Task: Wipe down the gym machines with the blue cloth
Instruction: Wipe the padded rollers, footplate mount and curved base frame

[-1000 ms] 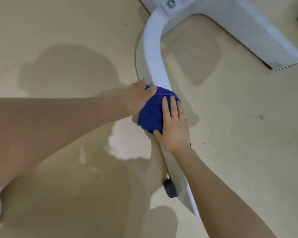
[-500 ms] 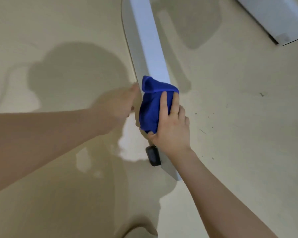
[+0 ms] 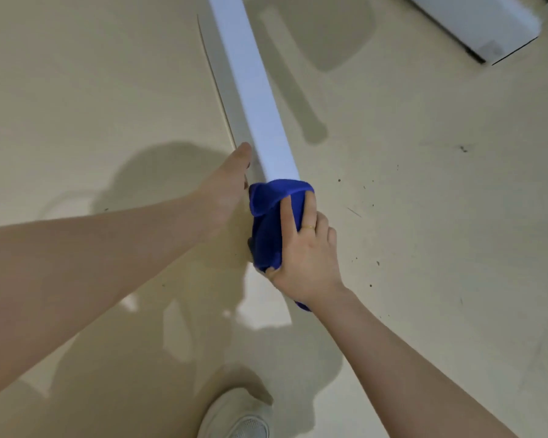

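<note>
Right hand (image 3: 304,257) is clamped over the blue cloth (image 3: 268,222), index and middle fingers laid flat along the top of it, a gold ring (image 3: 309,228) seen on one finger; thumb is tucked under at the cloth's near edge. The cloth is bunched and wrapped around the near end of a white machine bar (image 3: 253,93), which lies low over the beige floor (image 3: 424,216) and runs from the top edge of view down toward the middle; a scrap of blue is also seen poking out below the right wrist. Left hand (image 3: 228,191) is placed just beside the cloth on the bar's left side, fingers extended along the bar's grey side face; whether anything is gripped by it cannot be told, since the fingertips are hidden behind the bar edge and the palm is turned away. A second white machine part (image 3: 481,23) is seen at the top right corner of the floor area, well apart from the hands. A light-coloured shoe (image 3: 238,418) is seen at the bottom edge, on the floor below the hands. Shadows of the arms and bar are cast across the floor, with small dark specks scattered to the right of the bar
</note>
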Motion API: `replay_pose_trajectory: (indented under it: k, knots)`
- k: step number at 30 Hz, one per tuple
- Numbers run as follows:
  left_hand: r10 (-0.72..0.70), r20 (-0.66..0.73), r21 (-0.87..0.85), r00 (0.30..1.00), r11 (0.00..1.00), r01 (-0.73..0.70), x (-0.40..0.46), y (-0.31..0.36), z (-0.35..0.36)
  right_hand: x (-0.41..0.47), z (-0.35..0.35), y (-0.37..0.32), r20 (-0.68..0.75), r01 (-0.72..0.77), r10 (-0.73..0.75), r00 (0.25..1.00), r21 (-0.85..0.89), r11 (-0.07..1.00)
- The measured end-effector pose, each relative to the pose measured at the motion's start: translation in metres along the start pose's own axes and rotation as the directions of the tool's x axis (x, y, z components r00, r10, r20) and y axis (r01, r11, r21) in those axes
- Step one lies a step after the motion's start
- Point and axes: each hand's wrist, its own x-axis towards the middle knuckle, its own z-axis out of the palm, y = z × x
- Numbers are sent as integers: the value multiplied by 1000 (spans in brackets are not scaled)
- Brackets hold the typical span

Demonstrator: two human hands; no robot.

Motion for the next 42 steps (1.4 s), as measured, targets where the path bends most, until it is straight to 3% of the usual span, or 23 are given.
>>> replay_pose_trajectory:
  k: [3,6,10,15,17,20,21,23,25,27,29,31,34,38,40,42]
  knots:
    - [-31,41,-20,999,999,32,-2,-3,13,36,-11,-5,85,64,-68,994,51,997]
    - [-21,23,7,1000,1000,21,-8,-3,14,44,-16,-16,-43,12,-9,999,73,997]
    - [-47,-14,57,999,997,48,-13,-5,16,-13,-10,1,132,34,-46,990,94,995]
    - [76,-101,127,992,990,-62,-13,-10,30,-35,-12,28,188,135,-191,963,276,952]
    - [82,-122,135,989,989,-65,-10,-9,34,-22,-26,47,140,122,-207,968,458,880]
    - [98,-103,127,990,988,-84,-1,-9,34,9,-32,70,-85,-15,78,993,571,821]
    - [124,-96,145,988,983,-109,1,-7,33,23,-32,68,-90,-90,188,978,633,769]
    - [134,-118,157,984,981,-115,8,-4,29,47,-34,49,119,-258,293,949,827,499]
    - [121,-149,160,981,982,-97,14,0,22,61,-37,28,255,-314,205,945,883,349]
    - [117,-148,167,982,982,-91,17,6,12,68,-40,17,182,-223,139,973,889,401]
    - [94,-121,160,988,984,-74,20,11,4,77,-40,9,29,-85,96,995,751,654]
    - [72,-89,157,993,986,-58,21,13,1,94,-39,5,-30,-62,100,995,600,798]
    - [68,-91,138,993,989,-55,23,15,-1,105,-40,3,-28,-19,42,999,568,823]
    - [113,-29,116,993,987,-109,25,23,-2,57,-29,12,-99,51,1,995,527,849]
    - [128,49,143,991,981,-134,25,21,-1,48,-28,17,-97,43,15,995,577,815]
    - [143,84,172,986,973,-156,26,13,-1,70,-39,16,-7,-7,15,1000,666,746]
